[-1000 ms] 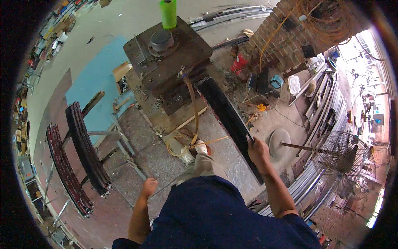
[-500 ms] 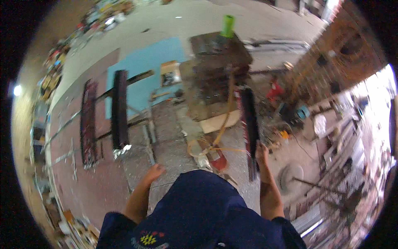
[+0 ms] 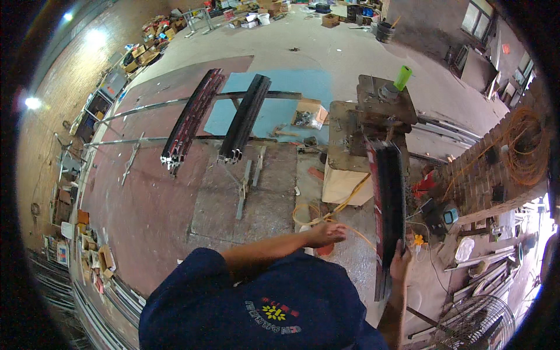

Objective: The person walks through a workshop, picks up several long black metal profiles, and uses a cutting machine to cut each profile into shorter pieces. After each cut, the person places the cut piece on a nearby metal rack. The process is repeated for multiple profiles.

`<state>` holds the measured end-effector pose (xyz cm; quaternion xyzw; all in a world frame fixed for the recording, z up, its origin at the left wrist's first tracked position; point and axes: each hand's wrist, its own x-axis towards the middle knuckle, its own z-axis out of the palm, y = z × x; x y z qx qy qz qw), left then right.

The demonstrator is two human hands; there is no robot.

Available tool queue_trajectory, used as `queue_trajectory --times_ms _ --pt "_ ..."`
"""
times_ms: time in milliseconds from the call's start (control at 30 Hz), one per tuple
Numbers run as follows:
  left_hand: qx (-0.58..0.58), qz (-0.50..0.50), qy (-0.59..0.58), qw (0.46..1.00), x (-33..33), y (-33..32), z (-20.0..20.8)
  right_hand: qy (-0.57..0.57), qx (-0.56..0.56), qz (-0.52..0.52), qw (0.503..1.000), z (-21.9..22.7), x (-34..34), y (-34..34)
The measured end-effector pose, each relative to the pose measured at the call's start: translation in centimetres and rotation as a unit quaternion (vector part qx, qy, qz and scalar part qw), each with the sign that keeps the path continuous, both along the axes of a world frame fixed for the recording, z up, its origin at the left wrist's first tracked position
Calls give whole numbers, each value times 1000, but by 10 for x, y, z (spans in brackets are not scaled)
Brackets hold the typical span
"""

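My right hand [image 3: 400,262] is closed on the side of a long bundle of black metal profiles [image 3: 392,198], near its lower end. The bundle stands lengthwise away from me and has a reddish stripe along its left side. My left hand [image 3: 325,234] reaches across in front of my body, fingers loosely apart and holding nothing, short of the bundle. Two more bundles lie to the left on long rails: a dark red and black profile bundle [image 3: 192,119] and a black profile bundle [image 3: 246,119].
Beyond the held bundle is a dark metal workbench [image 3: 344,137], with a green bottle [image 3: 402,77] on it. An open cardboard box [image 3: 309,114] sits on a blue sheet [image 3: 280,81]. A yellow hose [image 3: 350,195] hangs by the bench. A fan [image 3: 478,324] stands at lower right.
My view has swung left, so the rail bundles sit further right in it. My left hand has moved across toward the held bundle. My right hand keeps its hold.
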<state>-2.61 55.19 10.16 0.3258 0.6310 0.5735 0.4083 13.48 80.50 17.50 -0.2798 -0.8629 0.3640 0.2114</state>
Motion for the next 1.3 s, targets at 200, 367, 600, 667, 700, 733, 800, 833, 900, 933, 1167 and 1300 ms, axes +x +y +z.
queue_trajectory --times_ms 200,367,600,667,700,733,800,833,900,933,1167,1300 --pt "181 302 -176 919 25 47 118 -28 -56 156 986 104 -83 -78" --pt "220 433 -157 860 -39 -10 158 59 -82 251 963 141 -97 -128" --pt "89 613 116 776 -169 -134 167 -122 -255 116 952 -45 -58 -66" --pt "83 594 130 790 -201 -163 167 -214 18 154 964 -160 -17 -31" --pt "56 607 129 783 -215 -180 167 -167 144 238 946 -185 -2 -34" --pt "50 589 117 798 -232 -201 163 -114 265 314 905 -202 9 -42" --pt "36 586 139 797 -264 -228 155 -81 210 362 905 -238 29 -56" --pt "21 577 133 806 -281 -239 153 -130 11 324 937 -261 37 -65" --pt "3 547 109 830 -318 -254 148 -108 -388 87 911 -323 70 -66" --pt "-24 544 97 833 -333 -265 145 -227 -219 167 934 -319 59 -90" --pt "-82 457 -14 886 -460 -319 88 -386 -8 97 917 -265 31 -192" --pt "-112 430 18 896 -522 -333 33 -412 -86 23 907 -181 -38 -247"
